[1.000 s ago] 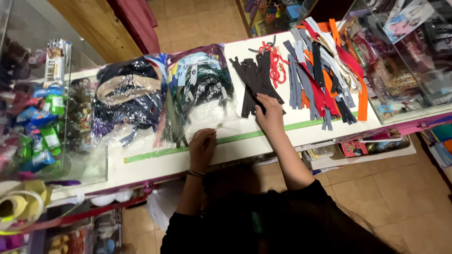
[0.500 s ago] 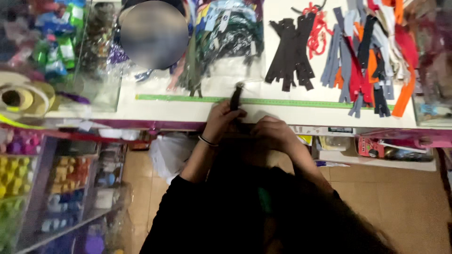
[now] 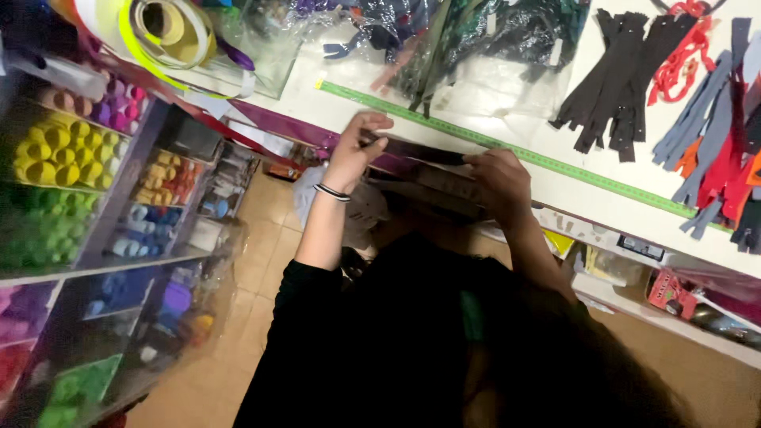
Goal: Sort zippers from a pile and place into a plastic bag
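Note:
My left hand [image 3: 353, 154], with a band at the wrist, pinches one end of a dark zipper [image 3: 420, 150]. My right hand [image 3: 499, 184] grips the other end, so the zipper is stretched level between them. Both hands are at the near edge of the white counter [image 3: 571, 190], just below the green measuring tape [image 3: 507, 150] laid along it. More dark strips seem to lie under my right hand, but they are blurred.
A bunch of black zippers [image 3: 610, 71] and several grey, red and orange zippers [image 3: 721, 143] lie on the counter at the right. Clear bags of zippers [image 3: 468, 40] lie behind the tape. Shelves of coloured spools [image 3: 71, 158] stand left, with ribbon rolls [image 3: 170, 28] above.
My right hand left the black zippers and came back to the counter edge. Both hands now hold one dark zipper stretched between them. The view has swung left and down.

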